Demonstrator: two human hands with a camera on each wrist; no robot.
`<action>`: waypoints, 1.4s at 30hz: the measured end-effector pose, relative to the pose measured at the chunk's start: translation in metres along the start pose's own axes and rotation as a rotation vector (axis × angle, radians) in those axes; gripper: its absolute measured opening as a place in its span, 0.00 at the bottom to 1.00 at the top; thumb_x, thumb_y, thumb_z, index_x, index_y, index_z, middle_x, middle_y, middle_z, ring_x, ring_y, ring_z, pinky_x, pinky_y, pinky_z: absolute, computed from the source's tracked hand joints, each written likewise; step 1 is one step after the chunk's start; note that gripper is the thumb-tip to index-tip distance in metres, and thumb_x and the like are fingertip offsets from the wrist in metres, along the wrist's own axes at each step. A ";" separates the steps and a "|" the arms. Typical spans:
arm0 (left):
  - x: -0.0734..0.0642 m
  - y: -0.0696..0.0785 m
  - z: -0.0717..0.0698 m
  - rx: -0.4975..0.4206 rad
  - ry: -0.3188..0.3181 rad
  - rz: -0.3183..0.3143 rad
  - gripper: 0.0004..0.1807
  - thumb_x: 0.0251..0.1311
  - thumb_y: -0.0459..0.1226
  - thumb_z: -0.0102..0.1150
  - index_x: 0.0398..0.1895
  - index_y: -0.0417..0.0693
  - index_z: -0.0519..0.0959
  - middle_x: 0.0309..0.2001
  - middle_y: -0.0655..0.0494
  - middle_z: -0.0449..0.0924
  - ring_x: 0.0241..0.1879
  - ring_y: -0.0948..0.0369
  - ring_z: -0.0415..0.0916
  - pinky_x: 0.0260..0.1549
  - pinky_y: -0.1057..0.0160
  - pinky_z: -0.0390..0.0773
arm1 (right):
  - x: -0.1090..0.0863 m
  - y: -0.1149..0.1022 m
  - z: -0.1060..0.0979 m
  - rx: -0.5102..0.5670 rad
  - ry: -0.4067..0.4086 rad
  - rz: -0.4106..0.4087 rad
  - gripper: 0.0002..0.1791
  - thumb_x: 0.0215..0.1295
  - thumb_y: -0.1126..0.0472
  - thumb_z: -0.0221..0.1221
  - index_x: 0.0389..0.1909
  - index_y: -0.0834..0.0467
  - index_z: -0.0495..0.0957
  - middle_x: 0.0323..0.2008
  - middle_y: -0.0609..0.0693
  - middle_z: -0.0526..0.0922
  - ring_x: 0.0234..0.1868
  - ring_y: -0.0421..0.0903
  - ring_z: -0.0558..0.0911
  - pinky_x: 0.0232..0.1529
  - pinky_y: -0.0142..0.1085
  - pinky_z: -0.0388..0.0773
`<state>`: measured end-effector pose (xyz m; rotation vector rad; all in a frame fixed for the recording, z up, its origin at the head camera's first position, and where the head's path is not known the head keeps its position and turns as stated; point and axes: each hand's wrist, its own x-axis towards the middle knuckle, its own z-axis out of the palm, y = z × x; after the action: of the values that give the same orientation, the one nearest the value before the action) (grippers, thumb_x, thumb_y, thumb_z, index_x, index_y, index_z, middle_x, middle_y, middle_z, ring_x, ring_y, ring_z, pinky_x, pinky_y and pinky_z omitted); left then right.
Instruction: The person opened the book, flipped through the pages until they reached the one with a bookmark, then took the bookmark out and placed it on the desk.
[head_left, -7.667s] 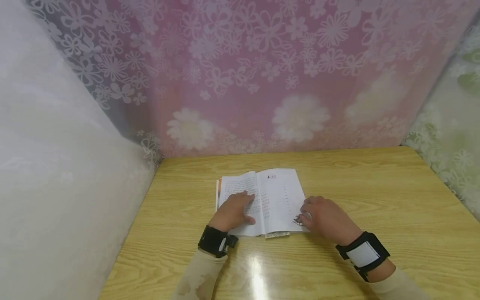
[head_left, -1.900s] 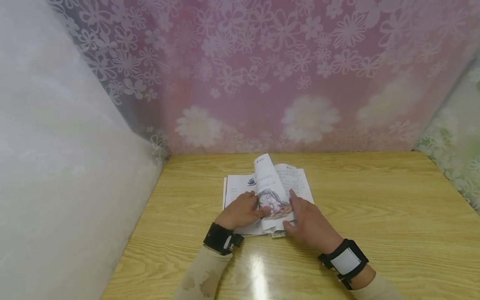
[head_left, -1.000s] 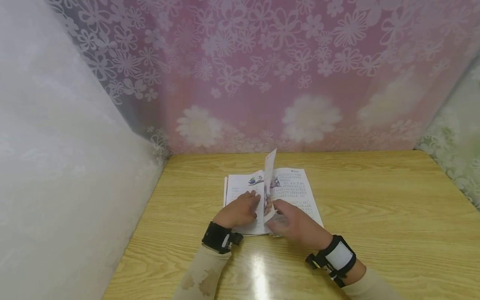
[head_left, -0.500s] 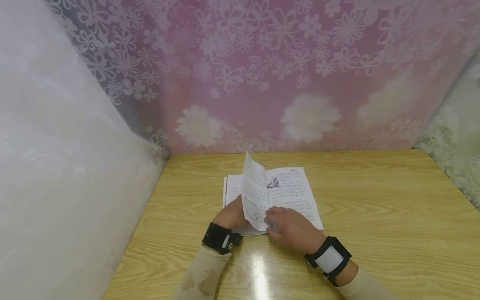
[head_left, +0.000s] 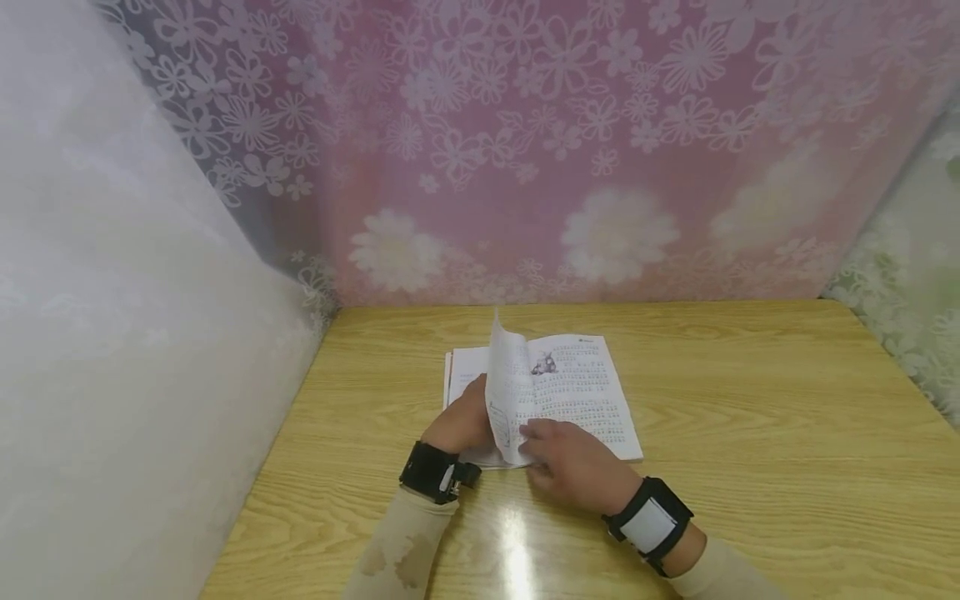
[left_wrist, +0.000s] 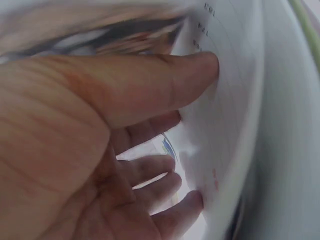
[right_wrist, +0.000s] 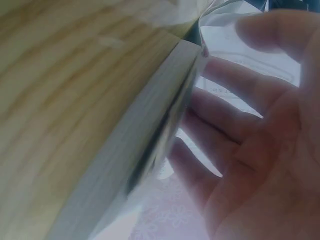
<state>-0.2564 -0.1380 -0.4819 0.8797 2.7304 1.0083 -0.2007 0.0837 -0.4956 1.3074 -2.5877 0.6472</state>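
An open book (head_left: 588, 400) lies on the wooden table, printed text and a small picture on its right page. One page (head_left: 504, 396) stands raised and curved over the left half. My left hand (head_left: 460, 419) rests on the left side, its fingers hidden behind that page. In the left wrist view, the thumb and fingers of the left hand (left_wrist: 115, 135) are extended against the paper. My right hand (head_left: 581, 467) is at the book's lower middle, fingertips by the raised page. The right wrist view shows the right hand (right_wrist: 250, 130) with loosely extended fingers, beside the book's thick edge (right_wrist: 135, 130).
The wooden table (head_left: 750, 400) extends to both sides of the book and in front of it. A pink floral curtain (head_left: 480, 150) hangs behind the table. A pale wall covering (head_left: 135, 333) borders the left side.
Pages have been turned from right to left. The latest page has swung left over the left hand and stands raised. My right hand has moved left with it and its fingers have loosened.
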 end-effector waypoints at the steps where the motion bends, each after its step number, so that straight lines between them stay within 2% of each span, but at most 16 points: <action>1: 0.000 -0.001 0.001 0.005 0.015 0.013 0.26 0.57 0.34 0.74 0.58 0.40 0.76 0.57 0.44 0.76 0.57 0.51 0.72 0.64 0.47 0.71 | 0.000 -0.001 0.000 0.007 -0.010 0.009 0.12 0.61 0.61 0.67 0.45 0.58 0.87 0.55 0.55 0.84 0.54 0.51 0.85 0.56 0.47 0.82; 3: -0.001 -0.004 0.001 0.015 0.028 0.017 0.25 0.57 0.34 0.73 0.57 0.40 0.77 0.56 0.44 0.76 0.57 0.50 0.72 0.63 0.46 0.71 | -0.001 -0.003 0.002 0.011 -0.020 0.020 0.11 0.62 0.60 0.67 0.45 0.58 0.87 0.55 0.55 0.84 0.54 0.51 0.85 0.55 0.47 0.83; 5: -0.004 -0.007 -0.003 0.006 0.015 0.000 0.25 0.58 0.34 0.73 0.58 0.41 0.77 0.56 0.46 0.77 0.57 0.52 0.73 0.62 0.47 0.72 | 0.000 -0.004 0.004 0.003 -0.020 0.015 0.11 0.61 0.60 0.67 0.44 0.58 0.86 0.54 0.54 0.84 0.53 0.50 0.84 0.55 0.47 0.83; 9: -0.011 -0.016 -0.016 0.018 -0.067 -0.091 0.16 0.62 0.38 0.70 0.52 0.50 0.80 0.50 0.56 0.80 0.51 0.58 0.75 0.56 0.54 0.75 | 0.003 -0.006 0.008 -0.043 -0.007 -0.011 0.08 0.61 0.59 0.67 0.39 0.57 0.84 0.51 0.51 0.84 0.49 0.47 0.83 0.52 0.44 0.83; 12: -0.016 -0.021 -0.032 0.039 -0.075 -0.188 0.10 0.70 0.40 0.62 0.51 0.52 0.81 0.49 0.58 0.82 0.49 0.59 0.76 0.55 0.55 0.77 | 0.005 -0.007 0.009 -0.074 0.006 -0.016 0.05 0.60 0.59 0.68 0.35 0.55 0.82 0.45 0.47 0.82 0.43 0.43 0.79 0.46 0.40 0.81; 14: -0.020 -0.020 -0.042 0.082 -0.006 -0.256 0.14 0.74 0.38 0.55 0.58 0.49 0.81 0.56 0.53 0.83 0.55 0.55 0.78 0.59 0.51 0.77 | 0.006 -0.007 0.010 -0.078 0.016 -0.018 0.05 0.59 0.60 0.68 0.32 0.54 0.80 0.42 0.45 0.80 0.39 0.42 0.75 0.42 0.39 0.80; 17: -0.025 -0.013 -0.055 0.141 0.143 -0.343 0.20 0.73 0.32 0.52 0.66 0.42 0.76 0.61 0.44 0.80 0.58 0.48 0.77 0.58 0.47 0.77 | 0.005 -0.008 0.011 -0.082 0.028 -0.024 0.06 0.59 0.61 0.68 0.30 0.54 0.79 0.42 0.46 0.80 0.41 0.42 0.77 0.46 0.40 0.80; 19: -0.027 -0.005 -0.059 0.181 0.211 -0.358 0.24 0.70 0.28 0.52 0.69 0.38 0.73 0.64 0.40 0.78 0.62 0.44 0.75 0.61 0.44 0.75 | 0.004 -0.009 0.011 -0.083 0.022 -0.019 0.06 0.59 0.61 0.68 0.31 0.54 0.79 0.45 0.48 0.82 0.47 0.45 0.80 0.53 0.43 0.81; 21: -0.025 0.004 -0.058 0.182 0.223 -0.332 0.25 0.69 0.29 0.55 0.70 0.39 0.72 0.65 0.40 0.77 0.64 0.43 0.73 0.63 0.44 0.73 | 0.003 -0.009 0.010 -0.083 0.008 -0.007 0.05 0.61 0.60 0.67 0.33 0.54 0.80 0.50 0.52 0.83 0.55 0.49 0.82 0.61 0.46 0.78; 23: -0.021 0.012 -0.052 0.184 0.199 -0.297 0.26 0.69 0.31 0.58 0.71 0.40 0.72 0.68 0.41 0.75 0.69 0.42 0.69 0.68 0.43 0.69 | 0.002 -0.010 0.008 -0.080 -0.010 0.007 0.05 0.62 0.59 0.66 0.35 0.54 0.80 0.54 0.54 0.83 0.60 0.51 0.81 0.66 0.48 0.75; 26: -0.014 0.020 -0.037 0.205 0.103 -0.269 0.31 0.69 0.34 0.63 0.74 0.43 0.69 0.70 0.43 0.73 0.72 0.43 0.67 0.71 0.45 0.66 | 0.001 -0.010 0.007 -0.060 -0.022 0.010 0.06 0.62 0.58 0.67 0.36 0.54 0.81 0.56 0.55 0.83 0.61 0.52 0.80 0.66 0.48 0.75; 30: -0.005 0.024 -0.015 0.210 -0.036 -0.281 0.36 0.66 0.36 0.67 0.77 0.47 0.67 0.74 0.42 0.68 0.74 0.42 0.63 0.71 0.44 0.66 | 0.000 -0.011 0.006 -0.043 -0.031 0.007 0.08 0.61 0.57 0.67 0.38 0.55 0.82 0.57 0.56 0.82 0.61 0.53 0.80 0.66 0.48 0.75; 33: -0.001 0.024 -0.006 0.214 -0.114 -0.297 0.37 0.65 0.37 0.68 0.78 0.48 0.67 0.76 0.39 0.64 0.76 0.42 0.60 0.72 0.44 0.64 | 0.000 -0.012 0.006 -0.036 -0.030 0.006 0.08 0.62 0.57 0.67 0.38 0.55 0.82 0.57 0.56 0.82 0.61 0.52 0.80 0.66 0.48 0.75; 36: 0.003 0.024 -0.003 0.230 -0.159 -0.308 0.38 0.64 0.40 0.70 0.77 0.49 0.68 0.76 0.39 0.63 0.77 0.43 0.58 0.73 0.44 0.63 | -0.001 -0.011 0.007 -0.030 -0.019 0.007 0.07 0.61 0.57 0.67 0.36 0.55 0.81 0.57 0.55 0.82 0.60 0.53 0.80 0.66 0.49 0.75; 42: 0.007 0.027 0.003 0.289 -0.165 -0.295 0.43 0.58 0.42 0.76 0.77 0.49 0.69 0.75 0.42 0.67 0.76 0.43 0.61 0.73 0.46 0.63 | -0.003 -0.008 0.006 -0.028 -0.007 0.006 0.07 0.61 0.57 0.68 0.36 0.54 0.81 0.54 0.53 0.82 0.58 0.50 0.80 0.64 0.48 0.76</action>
<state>-0.2486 -0.1160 -0.4668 0.5381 2.7910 0.4746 -0.1921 0.0793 -0.4998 1.2965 -2.5975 0.6060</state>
